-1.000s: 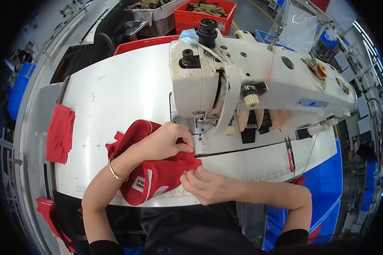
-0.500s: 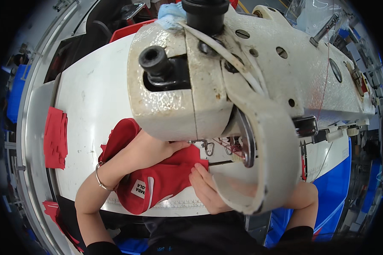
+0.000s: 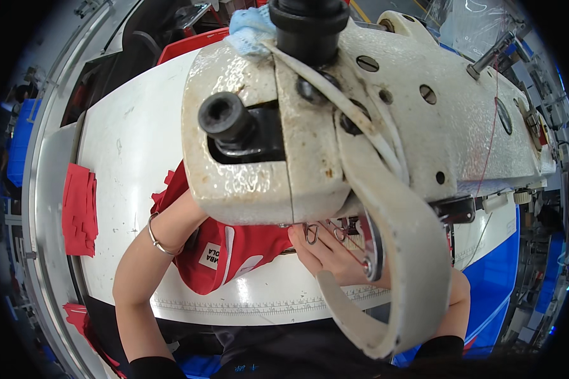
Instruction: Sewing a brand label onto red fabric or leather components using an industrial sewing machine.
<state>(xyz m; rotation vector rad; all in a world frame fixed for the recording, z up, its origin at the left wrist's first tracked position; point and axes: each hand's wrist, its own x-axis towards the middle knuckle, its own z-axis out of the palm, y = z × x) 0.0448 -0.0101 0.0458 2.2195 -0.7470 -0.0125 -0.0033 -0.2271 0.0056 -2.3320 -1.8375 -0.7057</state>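
The cream sewing machine head [image 3: 237, 192] fills the upper middle, with a curved guard [image 3: 411, 265] hanging at its front. Beneath it, red fabric [image 3: 202, 275] with a white label lies on the table [image 3: 123, 136]. My left hand [image 3: 193, 208], a bangle at its wrist, reaches under the machine head, which hides its fingers. My right hand [image 3: 329, 256] is beside the needle and presser parts [image 3: 313, 230], its fingers pressed together on the fabric's right end, partly covered by the metalwork.
Stacked red pieces [image 3: 79, 208] lie at the table's left side, more red pieces [image 3: 76, 319] below its lower left corner. A blue bin [image 3: 490, 281] is at the right. A light blue cloth [image 3: 250, 31] rests on the machine top, and a red tub [image 3: 177, 47] stands behind.
The machine head now looms much closer in view. Both hands and the red fabric have moved further up under it, toward the needle, so my left fingers have become hidden.
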